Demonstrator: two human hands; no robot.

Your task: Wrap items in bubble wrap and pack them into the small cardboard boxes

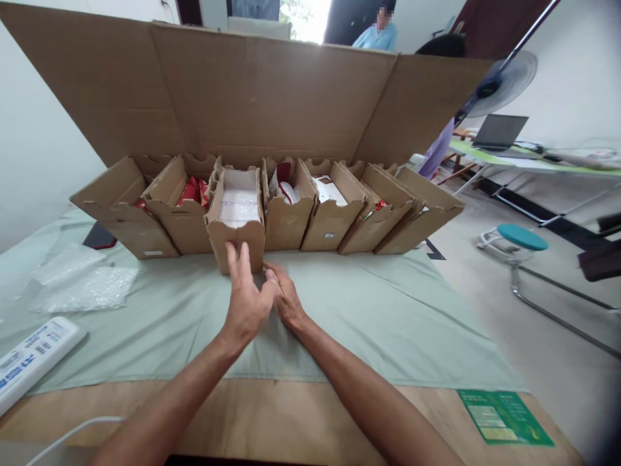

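A cardboard bin (237,243) juts forward from a row of similar bins, with bubble-wrapped items (239,199) inside it. Against its front face rest the outstretched fingers of my left hand (246,298), which grips nothing. My right hand (286,294) is at the bin's lower right corner, close to my left thumb; its fingers look stretched out and are slightly blurred. Right of this bin stands another cardboard bin (288,223) with a dark red and white item inside. To the left, a cardboard bin (191,223) holds red packets (194,191).
A tall cardboard panel (272,97) stands behind the bins. Bubble wrap (87,288) and a white power strip (39,356) lie at left on the green cloth (369,323). A green sheet (504,417) lies at front right. Beyond are a stool (521,237), a laptop and a person.
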